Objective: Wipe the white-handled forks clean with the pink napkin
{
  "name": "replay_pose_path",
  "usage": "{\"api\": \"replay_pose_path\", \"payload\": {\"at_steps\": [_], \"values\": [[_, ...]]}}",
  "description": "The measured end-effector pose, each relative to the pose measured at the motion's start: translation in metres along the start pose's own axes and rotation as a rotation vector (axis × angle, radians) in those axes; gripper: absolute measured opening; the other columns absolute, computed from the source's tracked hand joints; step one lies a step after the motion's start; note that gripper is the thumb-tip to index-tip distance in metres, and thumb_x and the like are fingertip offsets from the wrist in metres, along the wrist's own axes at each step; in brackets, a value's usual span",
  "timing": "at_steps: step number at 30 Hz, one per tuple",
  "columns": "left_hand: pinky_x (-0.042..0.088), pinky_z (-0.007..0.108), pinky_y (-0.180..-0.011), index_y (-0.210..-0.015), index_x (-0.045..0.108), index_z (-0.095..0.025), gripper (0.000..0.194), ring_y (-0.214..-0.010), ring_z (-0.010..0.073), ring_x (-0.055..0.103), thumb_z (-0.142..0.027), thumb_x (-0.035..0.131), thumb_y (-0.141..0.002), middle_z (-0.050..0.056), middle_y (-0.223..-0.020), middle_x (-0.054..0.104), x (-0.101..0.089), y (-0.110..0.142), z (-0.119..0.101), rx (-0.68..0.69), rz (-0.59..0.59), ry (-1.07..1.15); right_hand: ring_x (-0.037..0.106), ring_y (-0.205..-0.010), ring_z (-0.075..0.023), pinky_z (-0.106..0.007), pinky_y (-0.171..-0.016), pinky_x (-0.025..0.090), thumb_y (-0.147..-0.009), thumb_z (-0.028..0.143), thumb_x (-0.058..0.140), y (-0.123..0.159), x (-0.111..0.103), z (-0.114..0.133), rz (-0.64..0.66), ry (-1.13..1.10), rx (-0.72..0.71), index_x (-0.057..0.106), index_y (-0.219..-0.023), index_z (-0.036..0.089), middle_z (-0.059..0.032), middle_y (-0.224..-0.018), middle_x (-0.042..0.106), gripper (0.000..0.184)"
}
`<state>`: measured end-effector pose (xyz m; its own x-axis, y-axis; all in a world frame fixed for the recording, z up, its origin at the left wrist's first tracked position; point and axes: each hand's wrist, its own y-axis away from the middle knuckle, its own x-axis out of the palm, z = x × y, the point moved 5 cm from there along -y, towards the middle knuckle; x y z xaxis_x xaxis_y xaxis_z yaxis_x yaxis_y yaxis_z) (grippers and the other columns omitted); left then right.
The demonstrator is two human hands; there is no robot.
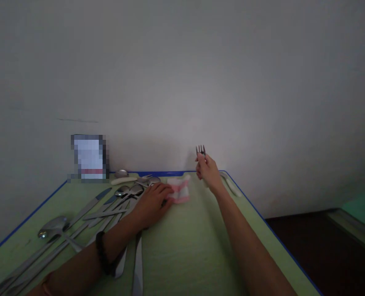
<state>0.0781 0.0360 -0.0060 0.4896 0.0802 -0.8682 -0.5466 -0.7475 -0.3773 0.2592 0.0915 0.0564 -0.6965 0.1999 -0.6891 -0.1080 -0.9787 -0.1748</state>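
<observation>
My right hand (207, 170) is closed around a metal fork (201, 150), raised above the far part of the table with its tines pointing up. Most of the fork's handle is hidden in the fist. Low over the table, my left hand (154, 201) lies palm down, fingers stretched out and touching the left edge of a pink and white cloth (180, 190). Under and beside that hand and forearm is a loose pile of cutlery, with spoons (136, 189), knives (91, 207) and another fork (144, 178).
A large serving spoon (53, 226) lies at the left of the green table (188, 255), which has a blue rim. A blurred-out device (90, 158) leans against the wall (182, 82). A utensil with a white handle (231, 186) lies near the far right corner.
</observation>
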Motion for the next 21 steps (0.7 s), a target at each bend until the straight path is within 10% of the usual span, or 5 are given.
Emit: {"api": "replay_pose_path", "payload": {"at_steps": [8,15,21], "values": [[0.036,0.043,-0.1,-0.112,0.059,-0.018,0.029,-0.115,0.0243,0.047,-0.028,0.045,-0.089,0.007,-0.122,0.059,0.0,0.002,0.002,-0.022,0.035,-0.008,0.059,-0.099,-0.0198,-0.041,-0.083,0.051,-0.089,0.033,0.053,0.004,-0.024,-0.062,0.292,0.53,0.154,0.054,-0.117,0.017,-0.0087,-0.118,0.057,0.032],[0.038,0.041,-0.099,-0.112,0.058,-0.018,0.029,-0.114,0.0236,0.048,-0.027,0.043,-0.089,0.007,-0.121,0.059,-0.005,0.002,-0.001,-0.028,0.05,-0.009,0.06,-0.105,-0.03,-0.036,-0.083,0.047,-0.085,0.017,0.051,0.01,-0.021,-0.07,0.14,0.703,0.186,0.059,-0.11,0.001,-0.0247,-0.11,0.063,0.03],[0.038,0.042,-0.099,-0.11,0.059,-0.019,0.027,-0.113,0.0241,0.048,-0.029,0.045,-0.089,0.007,-0.12,0.059,0.0,0.002,0.002,-0.018,0.025,-0.011,0.064,-0.097,-0.0221,-0.027,-0.079,0.045,-0.084,0.023,0.053,0.029,-0.034,-0.07,0.047,0.753,0.114,0.06,-0.113,0.014,-0.0114,-0.103,0.07,0.031]]}}
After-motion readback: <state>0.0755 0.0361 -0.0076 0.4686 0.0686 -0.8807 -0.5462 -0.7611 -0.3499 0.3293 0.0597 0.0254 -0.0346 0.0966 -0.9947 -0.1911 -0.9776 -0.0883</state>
